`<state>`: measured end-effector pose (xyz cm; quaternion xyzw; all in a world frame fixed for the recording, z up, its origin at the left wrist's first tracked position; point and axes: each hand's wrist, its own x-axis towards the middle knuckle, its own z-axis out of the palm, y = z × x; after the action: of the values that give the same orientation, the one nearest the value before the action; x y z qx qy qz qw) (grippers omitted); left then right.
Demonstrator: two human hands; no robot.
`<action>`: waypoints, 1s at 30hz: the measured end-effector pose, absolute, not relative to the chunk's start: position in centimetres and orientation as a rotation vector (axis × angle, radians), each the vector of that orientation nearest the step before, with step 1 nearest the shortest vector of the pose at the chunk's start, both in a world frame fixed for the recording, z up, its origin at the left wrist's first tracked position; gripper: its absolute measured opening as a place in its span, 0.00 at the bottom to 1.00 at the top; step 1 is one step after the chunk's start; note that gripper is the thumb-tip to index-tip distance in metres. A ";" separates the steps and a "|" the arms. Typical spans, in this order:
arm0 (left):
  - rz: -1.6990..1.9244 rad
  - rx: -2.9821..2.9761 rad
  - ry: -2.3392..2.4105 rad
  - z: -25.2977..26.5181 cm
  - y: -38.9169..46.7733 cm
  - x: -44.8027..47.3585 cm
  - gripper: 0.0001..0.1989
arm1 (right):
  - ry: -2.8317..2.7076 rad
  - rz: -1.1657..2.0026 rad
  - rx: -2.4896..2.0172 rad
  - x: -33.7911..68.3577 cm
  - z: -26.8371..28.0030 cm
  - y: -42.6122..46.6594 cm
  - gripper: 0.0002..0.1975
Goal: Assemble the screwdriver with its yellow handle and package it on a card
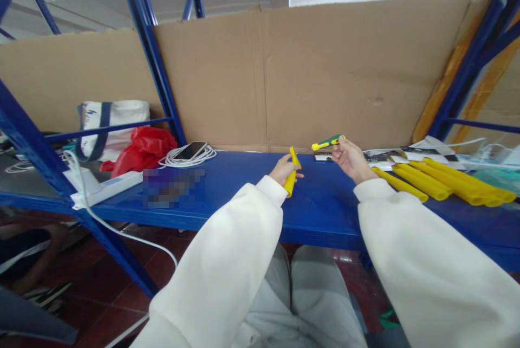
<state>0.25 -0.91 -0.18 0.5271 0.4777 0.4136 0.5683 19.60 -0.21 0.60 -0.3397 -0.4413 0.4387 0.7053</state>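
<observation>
As the left hand (283,169) clamps its fingers on a yellow tube (291,177) and the right hand (350,159) grips a screwdriver (325,144), the slim tip could slip and jab the left fingers.

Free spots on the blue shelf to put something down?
Bare blue shelf between the phone on its coiled white cable and the left hand; also the front strip below the right hand. Crowded: yellow tubes and papers at right, red bag and power strip at left.

A storeroom — blue steel racking (162,88) (cardboard-backed (325,66)) over tiled floor.
</observation>
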 end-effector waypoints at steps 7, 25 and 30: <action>0.984 1.237 1.132 0.0 -1.1 0.2 0.38 | -0.978 0.962 -0.799 19.9 0.2 0.4 0.20; 0.982 1.235 1.111 -0.2 -0.7 0.2 0.37 | -0.911 1.136 -0.736 20.1 0.6 0.1 0.14; 0.996 1.225 1.123 -0.1 -0.9 0.2 0.37 | -0.888 1.126 -0.767 19.8 0.8 -0.4 0.13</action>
<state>0.19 -0.91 -0.07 0.5211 0.4778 0.4236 0.5663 19.84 -0.39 0.77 -0.3428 -0.3969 0.5029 0.6871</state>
